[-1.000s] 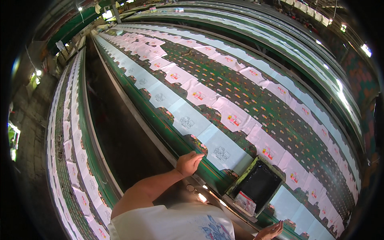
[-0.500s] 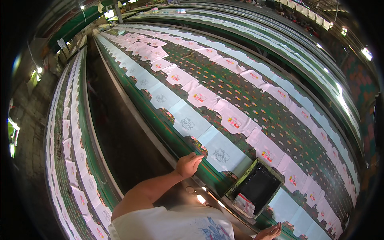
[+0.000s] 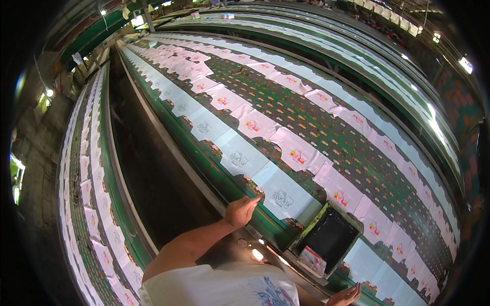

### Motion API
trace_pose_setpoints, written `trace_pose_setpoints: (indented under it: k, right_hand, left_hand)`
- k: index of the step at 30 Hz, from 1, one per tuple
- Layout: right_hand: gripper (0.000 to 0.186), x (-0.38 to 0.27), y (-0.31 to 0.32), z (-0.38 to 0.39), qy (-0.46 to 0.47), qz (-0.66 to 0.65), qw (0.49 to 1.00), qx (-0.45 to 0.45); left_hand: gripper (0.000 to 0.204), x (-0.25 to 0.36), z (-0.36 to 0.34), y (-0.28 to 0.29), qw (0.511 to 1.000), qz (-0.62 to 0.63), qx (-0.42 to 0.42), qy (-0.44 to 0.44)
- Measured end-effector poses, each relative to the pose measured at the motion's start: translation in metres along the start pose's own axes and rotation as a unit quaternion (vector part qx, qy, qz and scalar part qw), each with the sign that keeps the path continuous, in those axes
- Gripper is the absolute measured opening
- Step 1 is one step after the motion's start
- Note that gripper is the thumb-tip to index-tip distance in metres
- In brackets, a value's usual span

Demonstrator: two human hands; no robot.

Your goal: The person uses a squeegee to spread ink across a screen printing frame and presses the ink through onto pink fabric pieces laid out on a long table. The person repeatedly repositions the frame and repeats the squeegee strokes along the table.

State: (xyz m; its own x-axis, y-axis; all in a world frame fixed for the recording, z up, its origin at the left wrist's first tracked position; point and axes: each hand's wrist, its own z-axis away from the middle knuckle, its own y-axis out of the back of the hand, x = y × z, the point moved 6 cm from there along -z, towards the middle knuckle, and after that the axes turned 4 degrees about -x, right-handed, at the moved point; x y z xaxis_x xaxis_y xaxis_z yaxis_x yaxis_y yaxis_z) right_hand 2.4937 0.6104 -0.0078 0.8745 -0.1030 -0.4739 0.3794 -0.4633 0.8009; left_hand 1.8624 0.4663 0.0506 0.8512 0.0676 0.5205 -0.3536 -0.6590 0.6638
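Over the near green edge of the long printing table (image 3: 219,181), my left hand (image 3: 241,211) hovers with its fingers loosely bent and nothing visible in them. My right hand (image 3: 345,296) is low in the picture, its fingers stretched out and apparently holding nothing. Between the two hands lies a screen-printing frame (image 3: 347,216) with a worn rim and a black inside. A white and red block (image 3: 312,260) sits at its near end. Beside my left hand is a light blue fabric piece (image 3: 286,199) with a dark line drawing.
Rows of pink fabric pieces (image 3: 296,154) with coloured prints run along the table. A dark aisle (image 3: 153,173) separates it from another fabric-covered table (image 3: 104,229) on the left. More long tables (image 3: 357,56) stretch away at the far right.
The view has shifted very slightly. Both hands, the frame and the fabric pieces stay in nearly the same places.
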Motion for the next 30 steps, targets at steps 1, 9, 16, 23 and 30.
trace_pose_setpoints:
  k: [1, 9, 16, 23, 30]
  right_hand:
    - [0.037, 0.001, 0.0, 0.0, 0.012, 0.005, 1.0, -0.001]
    - [0.038, 0.006, -0.006, 0.002, -0.002, 0.042, 0.999, -0.016]
    - [0.04, -0.006, 0.002, -0.003, -0.046, 0.042, 0.997, -0.04]
    - [0.041, -0.017, 0.01, -0.001, -0.027, 0.048, 0.998, -0.029]
    - [0.047, 0.037, -0.016, 0.004, 0.08, -0.117, 0.989, 0.049]
  left_hand:
    - [0.028, 0.001, -0.001, 0.0, 1.0, 0.001, -0.002, 0.012]
    - [0.034, -0.008, 0.001, -0.004, 0.999, -0.007, -0.02, 0.036]
    - [0.031, -0.005, 0.0, 0.0, 1.0, 0.0, -0.002, 0.018]
    - [0.03, -0.004, -0.001, 0.004, 1.0, 0.015, 0.016, 0.022]
    - [0.028, -0.011, -0.003, -0.008, 0.998, 0.051, 0.039, 0.009]
